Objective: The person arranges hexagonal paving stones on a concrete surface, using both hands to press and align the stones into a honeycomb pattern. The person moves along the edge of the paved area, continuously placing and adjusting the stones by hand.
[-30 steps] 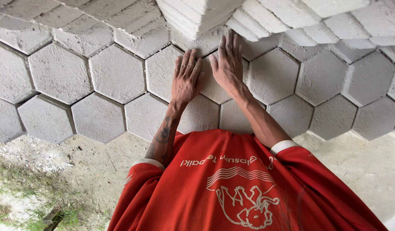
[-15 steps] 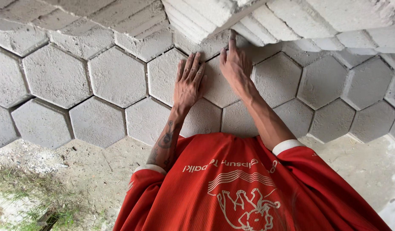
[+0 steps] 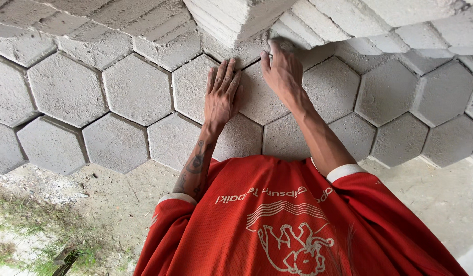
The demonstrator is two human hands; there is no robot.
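Observation:
My left hand lies flat, fingers slightly apart, across the seam between two grey hexagonal concrete pavers. My right hand rests on the far part of the middle paver. Its fingers stretch to that paver's far edge, at the foot of a stack of pavers. Neither hand holds anything. Both forearms reach out from the sleeves of my red shirt, and the left forearm is tattooed.
Laid hexagonal pavers cover the ground ahead from left to right. More stacked pavers stand at the top right. Bare sandy ground borders the near row, with grass at the lower left and a pale slab at the right.
My right hand has slid farther away, to the far edge of the middle paver by the stack. The left hand stays flat in nearly the same place.

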